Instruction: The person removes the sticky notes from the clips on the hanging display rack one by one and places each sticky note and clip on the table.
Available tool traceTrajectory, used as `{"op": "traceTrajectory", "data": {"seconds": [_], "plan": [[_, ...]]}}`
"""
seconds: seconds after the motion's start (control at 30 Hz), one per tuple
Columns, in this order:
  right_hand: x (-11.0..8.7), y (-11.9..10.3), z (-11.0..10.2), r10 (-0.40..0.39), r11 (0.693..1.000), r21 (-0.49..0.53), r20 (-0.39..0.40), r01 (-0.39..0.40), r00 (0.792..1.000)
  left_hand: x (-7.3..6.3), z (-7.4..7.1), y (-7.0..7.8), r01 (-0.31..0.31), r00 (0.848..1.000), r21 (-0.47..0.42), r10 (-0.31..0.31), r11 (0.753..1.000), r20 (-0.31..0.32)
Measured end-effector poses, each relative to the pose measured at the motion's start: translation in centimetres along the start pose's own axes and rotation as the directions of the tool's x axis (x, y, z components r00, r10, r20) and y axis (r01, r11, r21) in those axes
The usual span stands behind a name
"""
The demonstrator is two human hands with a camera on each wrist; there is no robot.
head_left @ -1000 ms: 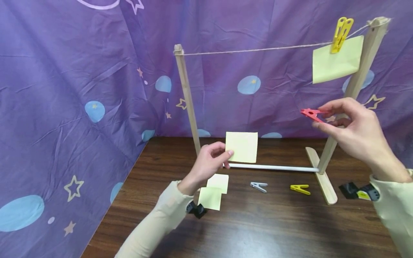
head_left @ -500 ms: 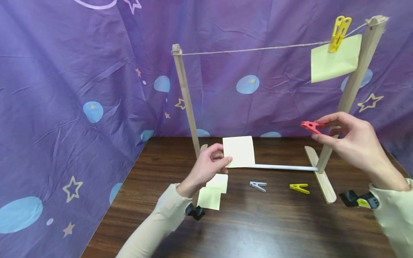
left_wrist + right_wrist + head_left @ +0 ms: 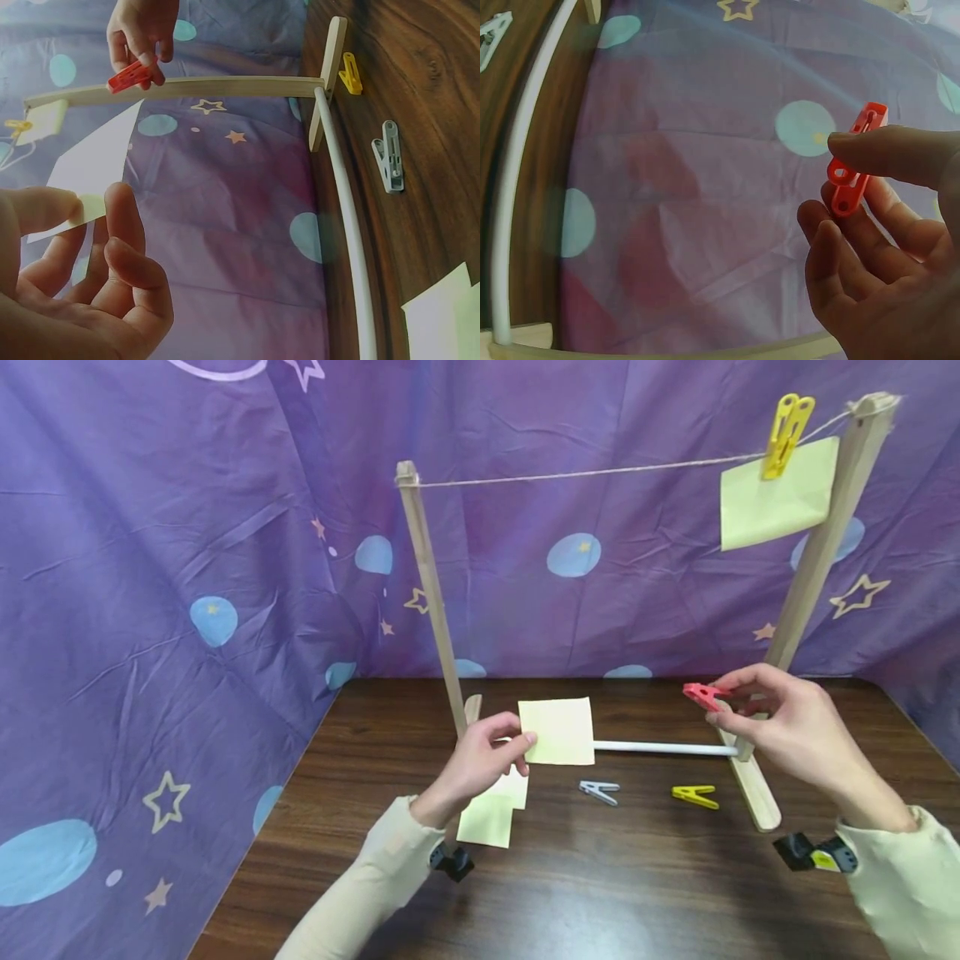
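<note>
My left hand (image 3: 486, 758) pinches a pale yellow sticky note (image 3: 558, 732) by its left edge, above the table in the head view. In the left wrist view the note (image 3: 97, 161) stands tilted between thumb and fingers. My right hand (image 3: 787, 727) pinches a red clothespin (image 3: 703, 696) by its handle ends, in the air to the right of the note. The right wrist view shows the red clothespin (image 3: 857, 154) between thumb and fingers. Note and red clothespin are apart. Two more sticky notes (image 3: 486, 821) lie overlapping on the table, partly hidden by the left hand.
A string (image 3: 600, 472) runs between two wooden posts (image 3: 433, 593). A yellow clothespin (image 3: 784, 439) holds a sticky note (image 3: 776, 502) on it, near the right post. A grey clothespin (image 3: 599, 791) and another yellow clothespin (image 3: 695, 796) lie before the white rod (image 3: 663, 748).
My right hand has come down and slightly left with the red clothespin. The left hand has lowered the sticky note a little, and its tilt has changed.
</note>
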State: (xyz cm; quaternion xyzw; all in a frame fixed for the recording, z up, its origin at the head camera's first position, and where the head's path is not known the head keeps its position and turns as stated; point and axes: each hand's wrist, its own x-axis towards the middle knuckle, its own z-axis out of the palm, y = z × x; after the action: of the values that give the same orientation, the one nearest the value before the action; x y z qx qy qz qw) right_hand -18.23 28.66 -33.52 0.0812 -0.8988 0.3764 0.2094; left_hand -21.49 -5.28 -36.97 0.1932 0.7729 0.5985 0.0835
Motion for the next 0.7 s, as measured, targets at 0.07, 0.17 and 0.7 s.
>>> {"op": "traceTrajectory", "data": {"seconds": [0.07,0.17,0.7], "plan": [[-0.2,0.3,0.3,-0.007,1.0,-0.007,0.02,0.008,1.0,-0.1,0.1,-0.2,0.005,1.0,0.009,-0.005,1.0,-0.002],[-0.5,0.7,0.6,-0.016,1.0,-0.018,0.047,0.017,0.999,-0.2,0.1,-0.5,0.006,1.0,0.012,-0.007,1.0,0.002],[-1.8,2.7,1.8,-0.024,0.998,-0.055,0.069,0.027,0.997,-0.2,0.3,-1.3,0.014,0.999,0.026,-0.016,1.0,0.044]]}}
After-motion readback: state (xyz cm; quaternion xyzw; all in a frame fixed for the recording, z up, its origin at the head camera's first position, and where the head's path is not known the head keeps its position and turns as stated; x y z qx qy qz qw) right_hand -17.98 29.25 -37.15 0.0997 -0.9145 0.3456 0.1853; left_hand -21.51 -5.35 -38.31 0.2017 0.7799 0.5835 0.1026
